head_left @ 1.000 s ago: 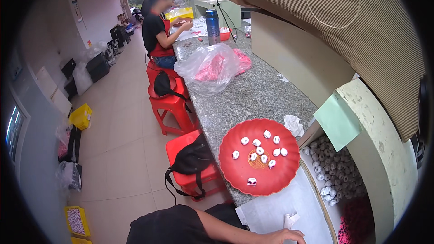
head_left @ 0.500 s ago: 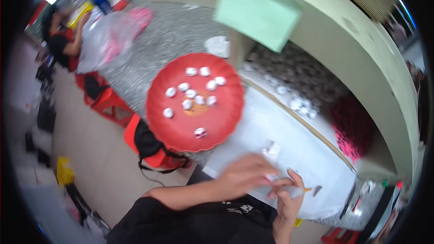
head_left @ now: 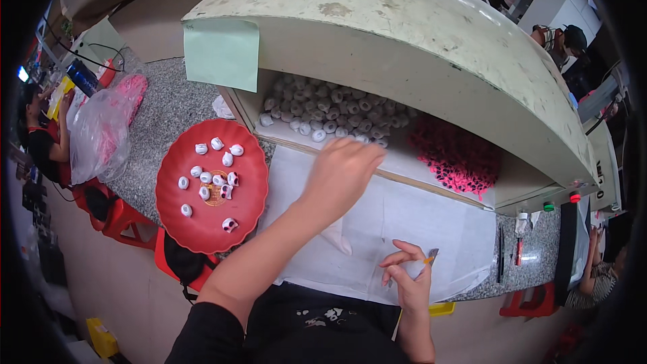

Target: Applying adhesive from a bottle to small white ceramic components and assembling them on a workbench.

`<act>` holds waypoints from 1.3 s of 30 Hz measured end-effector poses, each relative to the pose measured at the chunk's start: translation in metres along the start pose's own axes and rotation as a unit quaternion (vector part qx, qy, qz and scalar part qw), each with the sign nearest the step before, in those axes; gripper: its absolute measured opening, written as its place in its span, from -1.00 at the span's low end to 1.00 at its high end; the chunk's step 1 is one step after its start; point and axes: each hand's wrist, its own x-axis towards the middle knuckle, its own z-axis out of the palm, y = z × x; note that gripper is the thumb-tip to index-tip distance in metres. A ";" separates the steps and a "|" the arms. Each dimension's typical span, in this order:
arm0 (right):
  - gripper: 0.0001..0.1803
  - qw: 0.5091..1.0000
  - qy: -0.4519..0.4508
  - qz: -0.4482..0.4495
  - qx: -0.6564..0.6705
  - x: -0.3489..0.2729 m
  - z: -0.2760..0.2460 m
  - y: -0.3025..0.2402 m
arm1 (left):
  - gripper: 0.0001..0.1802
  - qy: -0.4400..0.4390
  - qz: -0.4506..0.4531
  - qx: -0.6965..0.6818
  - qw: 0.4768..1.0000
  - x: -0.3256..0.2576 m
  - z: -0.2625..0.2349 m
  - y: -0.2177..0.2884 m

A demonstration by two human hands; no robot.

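My left hand (head_left: 345,172) reaches over the front ledge of a pale green box, slightly blurred. Its fingers bend down beside the heap of small round white pieces (head_left: 317,104); the fingertips are hidden. Lower and to the right, my right hand (head_left: 408,276) hangs over the white paper sheet (head_left: 364,226). It holds a small tool (head_left: 430,257) with a yellow-orange part and a flat grey tip, fingers loosely curled. To the left, a red scalloped dish (head_left: 176,212) carries several white pieces, some with pink and dark parts.
A heap of small pink pieces with dark spots (head_left: 458,158) fills the box's right part. A green paper (head_left: 221,55) hangs on its left end. Clear plastic bags (head_left: 101,138) lie far left beside a seated person. Red stools (head_left: 168,259) stand below the counter.
My left hand has moved from beside the right hand, up and away to the box's white pieces. One more piece seems to lie near the dish's middle. The view has turned.
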 end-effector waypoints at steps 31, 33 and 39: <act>-0.65 0.979 -0.173 -0.056 0.093 -0.023 -0.005 -0.016 | -0.74 -0.018 -0.345 -0.535 0.771 -0.124 0.003 0.050; -0.64 0.975 -0.180 -0.052 0.120 -0.021 0.003 -0.016 | -0.75 0.027 -0.372 -0.561 0.739 -0.129 0.001 0.052; -0.59 0.981 -0.149 -0.122 -0.012 -0.019 0.011 -0.036 | -0.76 0.033 -0.370 -0.594 0.713 -0.128 -0.007 0.046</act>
